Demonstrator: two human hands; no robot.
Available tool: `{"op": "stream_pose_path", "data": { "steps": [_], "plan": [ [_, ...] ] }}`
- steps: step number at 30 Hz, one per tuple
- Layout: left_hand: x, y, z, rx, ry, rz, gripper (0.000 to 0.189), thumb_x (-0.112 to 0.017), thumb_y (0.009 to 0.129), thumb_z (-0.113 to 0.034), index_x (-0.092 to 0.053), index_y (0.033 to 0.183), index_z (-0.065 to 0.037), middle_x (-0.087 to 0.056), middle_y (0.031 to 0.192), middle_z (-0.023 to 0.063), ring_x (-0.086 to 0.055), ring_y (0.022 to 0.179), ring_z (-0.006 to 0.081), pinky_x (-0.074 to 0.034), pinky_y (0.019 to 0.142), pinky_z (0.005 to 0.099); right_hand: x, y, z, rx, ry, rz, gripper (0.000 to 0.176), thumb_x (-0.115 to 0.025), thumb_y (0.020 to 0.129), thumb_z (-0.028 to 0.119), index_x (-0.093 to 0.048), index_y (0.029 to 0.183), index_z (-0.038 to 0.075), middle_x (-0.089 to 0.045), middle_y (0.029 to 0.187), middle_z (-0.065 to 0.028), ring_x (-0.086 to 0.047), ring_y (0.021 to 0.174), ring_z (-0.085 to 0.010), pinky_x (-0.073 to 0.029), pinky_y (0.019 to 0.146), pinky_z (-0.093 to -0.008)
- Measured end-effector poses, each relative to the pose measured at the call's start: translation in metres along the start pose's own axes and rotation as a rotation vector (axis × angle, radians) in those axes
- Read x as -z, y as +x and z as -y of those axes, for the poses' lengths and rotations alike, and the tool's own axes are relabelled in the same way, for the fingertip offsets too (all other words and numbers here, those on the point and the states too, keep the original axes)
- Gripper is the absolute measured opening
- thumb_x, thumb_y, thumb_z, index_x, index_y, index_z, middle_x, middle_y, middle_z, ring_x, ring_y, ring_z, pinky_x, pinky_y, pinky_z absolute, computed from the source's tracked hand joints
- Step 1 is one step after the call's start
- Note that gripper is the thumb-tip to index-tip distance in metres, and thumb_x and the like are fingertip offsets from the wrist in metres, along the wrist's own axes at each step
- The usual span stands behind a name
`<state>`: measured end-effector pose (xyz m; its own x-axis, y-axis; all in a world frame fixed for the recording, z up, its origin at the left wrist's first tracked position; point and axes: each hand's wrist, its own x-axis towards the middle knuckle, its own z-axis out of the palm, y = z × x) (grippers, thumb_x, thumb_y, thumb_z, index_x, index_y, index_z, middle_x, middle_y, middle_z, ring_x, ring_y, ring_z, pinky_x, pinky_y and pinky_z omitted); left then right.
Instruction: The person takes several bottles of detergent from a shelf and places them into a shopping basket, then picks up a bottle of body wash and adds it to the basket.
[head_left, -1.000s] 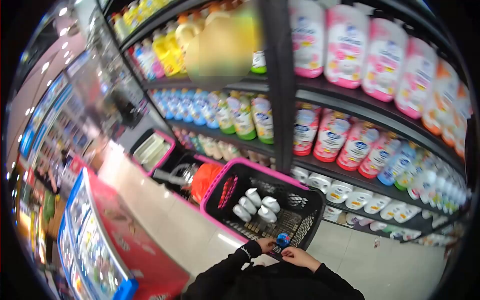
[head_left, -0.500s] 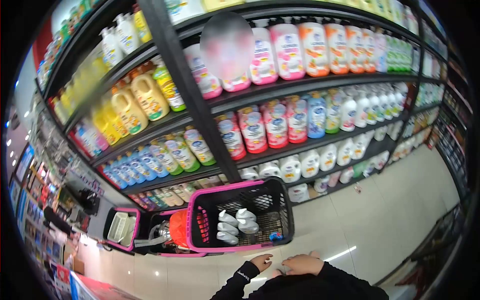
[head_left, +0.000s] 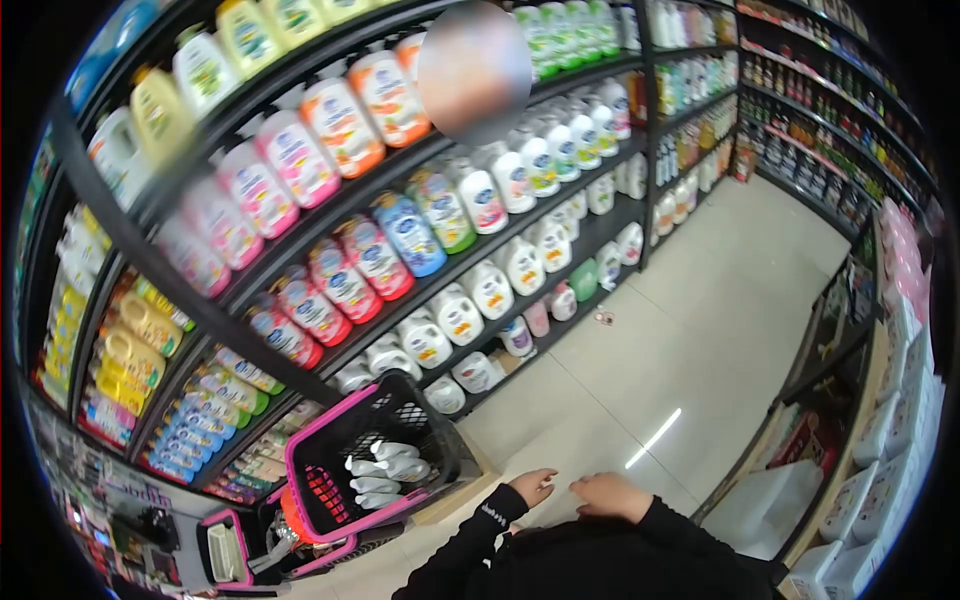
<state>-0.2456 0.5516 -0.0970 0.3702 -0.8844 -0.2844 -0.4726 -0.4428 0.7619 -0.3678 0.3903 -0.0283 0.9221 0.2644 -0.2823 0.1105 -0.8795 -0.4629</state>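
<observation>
My left hand [head_left: 534, 487] is held low in front of my body, its fingers curled loosely, with no object visible in it. Just to its right is my right hand [head_left: 610, 497], back up, its fingers bent and mostly turned away from view. A gap of floor separates the two hands. To the left stands a black basket with a pink rim [head_left: 300, 470]. Several grey-white bottles [head_left: 378, 484] lie inside it. Neither hand touches the basket.
Black shelves [head_left: 290, 235] of pump bottles run along the left and ahead. Behind the large basket sits a smaller pink-rimmed basket [head_left: 207, 521]. Tiled floor [head_left: 600, 390] stretches ahead. White containers [head_left: 875, 480] line the right side.
The view has turned right, so shelves and baskets appear further left and the right-hand shelving shows more. Both hands stay low before my body. The blue item in the basket no longer shows.
</observation>
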Motion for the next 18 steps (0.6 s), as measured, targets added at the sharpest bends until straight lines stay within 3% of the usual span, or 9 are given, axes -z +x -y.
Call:
{"op": "stream_pose_path", "data": {
  "steps": [4,12,15,18],
  "plan": [
    [-0.031,0.063,-0.053,-0.099,0.098,0.203,0.035,-0.047,0.076,-0.018,-0.043,0.107,-0.003,-0.053,0.095,0.0136,-0.054,0.078,0.0234,-0.044,0.069,0.0303,0.015,-0.063,-0.047,-0.272,-0.051,-0.025,0.036,-0.060,0.065,0.027,-0.051,0.093,0.007,-0.055,0.085,-0.0100,-0.054,0.078,-0.0272,-0.043,0.067,-0.0360],
    [-0.064,0.128,-0.112,-0.192,0.092,0.318,0.034,-0.048,0.076,-0.019,-0.044,0.106,-0.003,-0.053,0.092,0.0162,-0.054,0.079,0.0259,-0.043,0.069,0.0329,0.023,-0.132,-0.091,-0.354,0.143,-0.115,0.038,-0.058,0.067,0.026,-0.049,0.097,0.005,-0.054,0.089,-0.0111,-0.052,0.081,-0.0280,-0.042,0.070,-0.0354],
    [-0.080,0.155,-0.091,-0.320,0.152,0.364,0.034,-0.048,0.075,-0.019,-0.044,0.105,-0.002,-0.053,0.091,0.0170,-0.053,0.081,0.0272,-0.042,0.070,0.0329,0.019,-0.132,-0.101,-0.378,0.236,-0.161,0.038,-0.057,0.068,0.026,-0.048,0.098,0.004,-0.054,0.090,-0.0119,-0.051,0.082,-0.0287,-0.041,0.071,-0.0356],
    [-0.056,0.170,-0.119,-0.248,0.158,0.422,0.035,-0.050,0.074,-0.018,-0.044,0.104,-0.002,-0.053,0.090,0.0167,-0.052,0.083,0.0276,-0.042,0.072,0.0332,0.017,-0.128,-0.112,-0.381,0.269,-0.286,0.035,-0.057,0.068,0.024,-0.049,0.096,0.005,-0.054,0.087,-0.0116,-0.052,0.080,-0.0288,-0.041,0.069,-0.0362]
  ]
}}
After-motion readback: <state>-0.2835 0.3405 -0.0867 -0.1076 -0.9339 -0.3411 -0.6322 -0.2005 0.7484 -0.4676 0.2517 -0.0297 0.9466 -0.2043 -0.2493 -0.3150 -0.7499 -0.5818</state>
